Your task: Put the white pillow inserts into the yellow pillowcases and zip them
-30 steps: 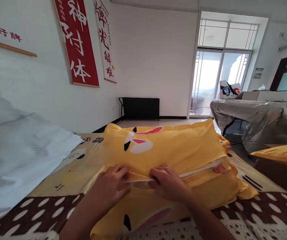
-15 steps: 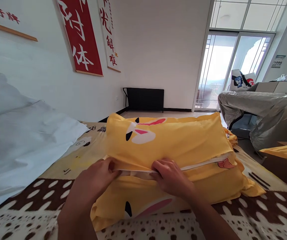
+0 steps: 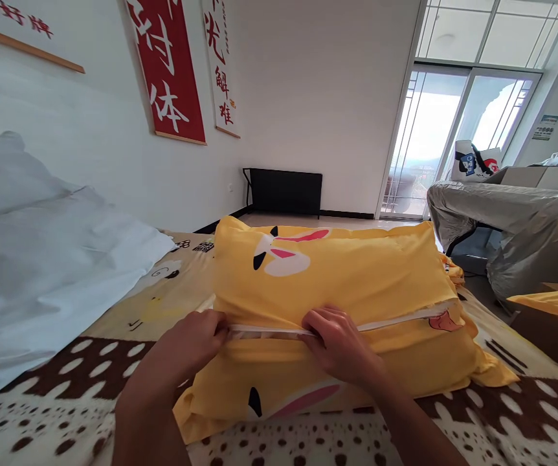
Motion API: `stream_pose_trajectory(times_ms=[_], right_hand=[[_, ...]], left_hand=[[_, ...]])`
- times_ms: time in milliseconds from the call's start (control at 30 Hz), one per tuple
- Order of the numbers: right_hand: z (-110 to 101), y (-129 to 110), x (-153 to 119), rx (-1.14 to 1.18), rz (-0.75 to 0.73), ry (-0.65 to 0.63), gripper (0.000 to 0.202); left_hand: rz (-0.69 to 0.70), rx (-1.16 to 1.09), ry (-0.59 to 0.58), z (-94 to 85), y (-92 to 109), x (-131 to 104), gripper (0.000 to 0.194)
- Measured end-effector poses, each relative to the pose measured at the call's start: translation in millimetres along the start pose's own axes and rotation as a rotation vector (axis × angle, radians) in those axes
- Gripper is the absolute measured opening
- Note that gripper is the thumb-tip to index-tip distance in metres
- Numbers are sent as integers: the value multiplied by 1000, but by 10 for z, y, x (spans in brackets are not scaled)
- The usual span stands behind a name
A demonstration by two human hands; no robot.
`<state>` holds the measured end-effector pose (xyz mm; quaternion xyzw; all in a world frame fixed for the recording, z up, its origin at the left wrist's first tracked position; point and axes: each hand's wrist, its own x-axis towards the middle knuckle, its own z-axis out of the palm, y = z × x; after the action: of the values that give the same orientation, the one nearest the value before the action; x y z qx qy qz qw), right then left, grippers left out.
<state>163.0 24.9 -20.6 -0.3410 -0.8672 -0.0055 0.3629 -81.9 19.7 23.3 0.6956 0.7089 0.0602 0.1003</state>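
In the lower centre of the frame, the yellow printed cushion point(image 3: 357, 278) lies on the patterned blanket point(image 3: 85, 369), its pale edge strip point(image 3: 269, 332) pinched by the closely drawn fingers of the left hand point(image 3: 189, 343) at the strip's left end and by the curled fingers of the right hand point(image 3: 340, 343) near its middle. The span between the grips is best held straight and lightly taut, with loose yellow fabric smoothed aside; how deeply the right fingertips are tucked under cannot be told.
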Motion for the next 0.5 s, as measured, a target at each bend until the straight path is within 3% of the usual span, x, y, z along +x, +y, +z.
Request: stream_pose_trajectory(times_ms=[167,300,433,500], right_hand=[[4,-54,50,-62,17,-63,18],[65,-236,222,-126,-37,-106,14],[306,-515,446,-219,-191,-109,5],[493,-640,514,-261,-174,-120,9]], left_hand=[[83,-102,6,0,-179,-60,27],[160,-120,47,40,-240,-87,28],[122,-144,37,36,-243,-84,26],[117,-153,27,19,-237,-87,25]])
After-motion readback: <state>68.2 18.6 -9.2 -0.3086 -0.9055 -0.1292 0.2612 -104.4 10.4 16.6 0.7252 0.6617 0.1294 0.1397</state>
